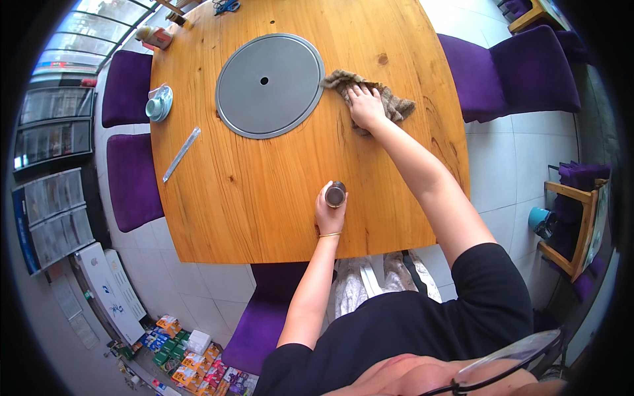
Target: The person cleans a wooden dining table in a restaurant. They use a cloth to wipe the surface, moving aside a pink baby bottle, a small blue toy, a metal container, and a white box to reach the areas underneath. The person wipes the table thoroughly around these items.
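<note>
My left hand [330,210] is closed around a small dark-topped container [335,194], held over the near part of the wooden table [267,208]. Farther right, my right hand [365,104] presses flat on a crumpled brown patterned cloth [398,106], its fingers spread over the fabric. The cloth's left end reaches the rim of a round grey metal disc [270,109] with a dark hole in its middle. The underside of my right palm is hidden.
Along the table's left edge are stacked cups and dishes [157,105], a wrapped narrow packet [182,154] and a bottle [154,37]. Blue-handled scissors [228,6] lie at the far edge. Purple chairs [131,180] surround the table. Colourful boxes [190,366] stand at lower left.
</note>
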